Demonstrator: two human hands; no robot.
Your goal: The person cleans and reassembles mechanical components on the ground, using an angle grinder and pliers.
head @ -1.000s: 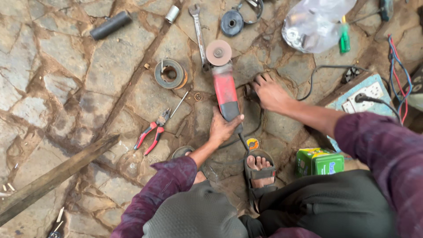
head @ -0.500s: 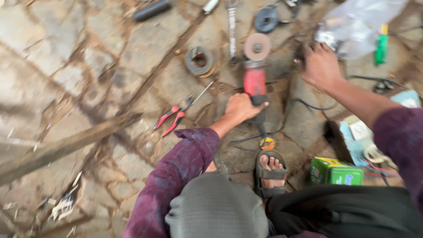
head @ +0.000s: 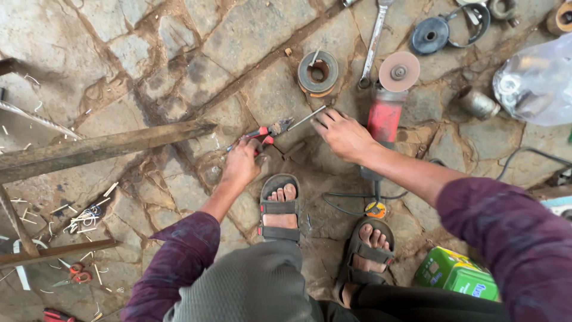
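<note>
Left hand wrapped around red pliers on the stone floor, steadying them; right hand apparently pinching a thin metal rod, feeding it into the nose. 1 grinder alongside.

A red angle grinder, a wire spool, a spanner and a green box lie about.

Pliers left of grinder, wire spool behind, wrench alongside.
</note>
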